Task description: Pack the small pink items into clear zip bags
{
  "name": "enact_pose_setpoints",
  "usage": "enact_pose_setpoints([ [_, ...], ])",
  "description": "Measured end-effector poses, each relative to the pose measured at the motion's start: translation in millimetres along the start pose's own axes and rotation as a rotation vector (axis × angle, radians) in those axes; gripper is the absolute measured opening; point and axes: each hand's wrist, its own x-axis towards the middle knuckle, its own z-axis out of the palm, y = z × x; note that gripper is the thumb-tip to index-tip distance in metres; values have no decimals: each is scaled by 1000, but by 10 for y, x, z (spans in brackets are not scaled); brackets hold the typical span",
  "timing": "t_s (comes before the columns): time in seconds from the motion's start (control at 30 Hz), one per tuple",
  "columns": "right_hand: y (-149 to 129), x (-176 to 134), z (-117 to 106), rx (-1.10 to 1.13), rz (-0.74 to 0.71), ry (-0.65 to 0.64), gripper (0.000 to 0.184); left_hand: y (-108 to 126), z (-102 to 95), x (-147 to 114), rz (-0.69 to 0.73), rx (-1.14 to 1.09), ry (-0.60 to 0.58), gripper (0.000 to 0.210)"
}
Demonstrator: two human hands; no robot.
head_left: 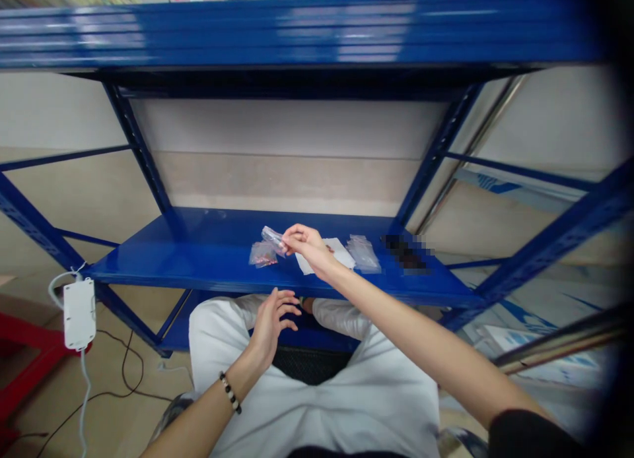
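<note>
At the bottom of the frame, white trousers (pixel 317 415) are filling the foreground. Left of centre, the left hand (pixel 271 318) is hovering short of the shelf edge, its fingers loosely spread and holding nothing; a beaded bracelet (pixel 230 392) is circling its wrist.

Farther up, just below mid-frame, the right hand (pixel 304 241) is reaching over the blue shelf (pixel 212 247), pinching a small clear bag (pixel 271 235) between thumb and fingers. That bag is hanging over or against some filled bags (pixel 260 255); whether they are touching, I cannot tell. Under the right wrist a white sheet (pixel 344 252) is lying, with flat clear bags (pixel 364 255) resting to its right and a pixelated dark object (pixel 406 253) beyond them.

The step in hand seems to be handling one bag beside the filled ones. The next move is probably calling for a steady pinch and a controlled release, with the left hand staying available for support.
</note>
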Motion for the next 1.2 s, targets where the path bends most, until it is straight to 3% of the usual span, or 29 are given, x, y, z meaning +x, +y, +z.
enact_pose_setpoints([
  [0.17, 39, -1066, -47, 253, 184, 178, 30, 16, 130, -85, -80, -128, -161, 63],
  [0.33, 368, -1636, -246, 337, 293, 347, 39, -177, 106, -152, -108, 59, -105, 41],
  [0.5, 619, -1625, -568, 256, 452, 167, 45, -232, 14, -83, -103, 287, -69, 37],
  [0.6, 722, -1542, -683, 257, 483, 147, 37, -209, 4, -10, -63, 433, -90, 39],
  [0.83, 807, -1544, -644, 377, 503, 85, 34, -211, -13, 54, -42, 515, -111, 44],
  [1.0, 730, -1566, -629, 296, 476, 25, 29, -258, -51, 58, -13, 567, -125, 37],
  [1.07, 723, -1571, -627, 285, 478, 50, 28, -273, -57, 52, 101, 646, -72, 29],
  [1.2, 752, -1601, -571, 335, 533, 158, 30, -252, -27, -3, 458, 926, 30, 18],
])
